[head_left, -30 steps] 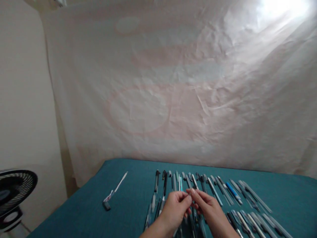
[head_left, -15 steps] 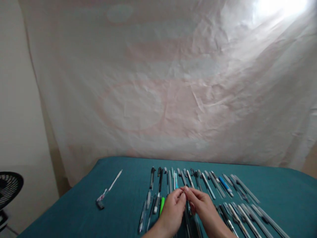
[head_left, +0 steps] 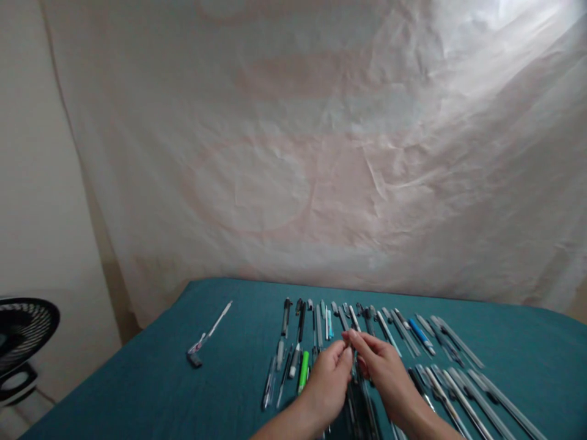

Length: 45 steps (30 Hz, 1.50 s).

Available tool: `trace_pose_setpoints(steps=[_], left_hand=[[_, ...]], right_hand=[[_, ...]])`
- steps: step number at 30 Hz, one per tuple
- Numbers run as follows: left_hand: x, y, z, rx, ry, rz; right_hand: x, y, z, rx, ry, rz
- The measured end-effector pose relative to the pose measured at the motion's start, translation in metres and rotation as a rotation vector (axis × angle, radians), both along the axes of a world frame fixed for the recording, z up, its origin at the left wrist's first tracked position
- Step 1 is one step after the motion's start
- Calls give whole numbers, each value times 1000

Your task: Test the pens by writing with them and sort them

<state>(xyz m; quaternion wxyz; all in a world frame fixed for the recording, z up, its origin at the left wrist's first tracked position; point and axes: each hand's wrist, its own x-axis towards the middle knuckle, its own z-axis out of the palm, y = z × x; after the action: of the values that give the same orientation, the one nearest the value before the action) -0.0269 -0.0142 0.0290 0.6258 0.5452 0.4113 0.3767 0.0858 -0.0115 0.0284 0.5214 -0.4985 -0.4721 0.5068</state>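
My left hand and my right hand meet over a row of pens on the teal table. Fingertips of both hands pinch together around a thin pen part that I cannot make out clearly. Several pens lie side by side in rows beneath and beyond the hands. A green pen lies just left of my left hand. A single pen with a dark cap lies apart at the left.
A crinkled white sheet hangs behind the table. A black fan stands at the far left, beside the table's left edge. More pens extend to the right front.
The view has shifted slightly; the hands stay together over the pens, with the fingertips still pinched. The green pen came into view beside the left hand.
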Motion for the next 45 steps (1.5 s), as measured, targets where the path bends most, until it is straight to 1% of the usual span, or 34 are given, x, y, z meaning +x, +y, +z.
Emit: trace_pose_setpoints(steps=[2,4,6,8,11,14,16,18,20,23,28,33,36,39,45], left_hand=[[-2,0,1,-19,-17,5],[-5,0,4,-72,-45,33],[-11,2,11,-117,-85,53],[-20,9,19,-135,-136,59],[-45,24,30,-161,-238,102],[-81,41,35,-194,-335,206],[-107,50,31,-211,-387,298],[-130,55,23,-227,-428,384],[-147,58,12,-248,-468,441],[-162,60,-4,-279,-534,484],[-171,62,-25,-298,-618,476],[-171,64,-35,-281,-643,471],[-170,63,-37,-252,-655,491],[-168,64,-39,-226,-665,514],[-168,67,-41,-208,-664,515]], right_hand=[[3,4,3,-17,9,-15],[10,9,7,-12,27,-59],[17,13,11,20,46,-106],[21,16,15,54,66,-121],[16,18,15,63,82,-42],[-5,20,11,59,48,132],[-24,26,10,73,0,243],[-44,38,11,102,-86,296],[-65,56,12,134,-212,291],[-94,90,11,136,-318,274],[-135,145,-4,61,-524,296],[-160,184,-16,-15,-729,350],[-167,199,-18,-17,-829,349],[-169,208,-20,-8,-910,340],[-161,221,-24,9,-1007,353]])
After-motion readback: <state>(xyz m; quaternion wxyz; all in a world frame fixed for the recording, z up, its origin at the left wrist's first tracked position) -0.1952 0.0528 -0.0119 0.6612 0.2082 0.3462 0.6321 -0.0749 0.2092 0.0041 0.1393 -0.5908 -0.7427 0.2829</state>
